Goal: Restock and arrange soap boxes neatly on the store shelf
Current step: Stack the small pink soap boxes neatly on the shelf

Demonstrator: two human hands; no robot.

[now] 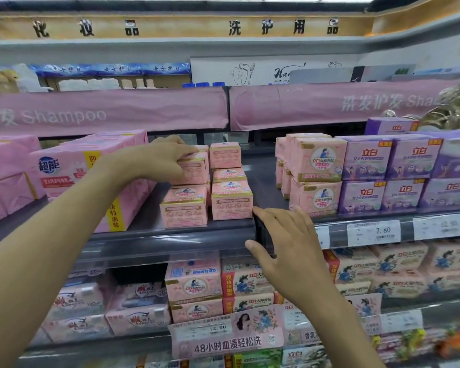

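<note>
Head view: the left hand (pixel 168 158) reaches in from the lower left and grips a small pink soap box (pixel 197 170), fingers curled over its top and thumb against its near face. That soap box sits on top of another small box (pixel 183 208) at the front of the dark shelf (pixel 170 240), making the left of two columns. Touching it on the right is a column of three more small boxes (pixel 231 201), stacked one on another, the lowest at the shelf's front edge.

The right hand (pixel 284 251) holds nothing. Its fingers are straight and spread, the fingertips touch the shelf edge just right of the three-high column, and the thumb lies against the front rail below.

Left of the small boxes, large pink packs (pixel 72 171) with a blue logo stand close beside them. To the right, past a bare stretch of shelf, are pink wrapped packs (pixel 318 160) stacked two high, and next to those purple packs (pixel 367 158). A price tag (pixel 373 232) reading 7.80 is on the rail under them.

A pink banner (pixel 104 112) printed "Shampoo" hangs above the shelf. The lower shelf holds more pink boxes (pixel 194 285), with a 12.90 price card (pixel 223 330) in front of them
</note>
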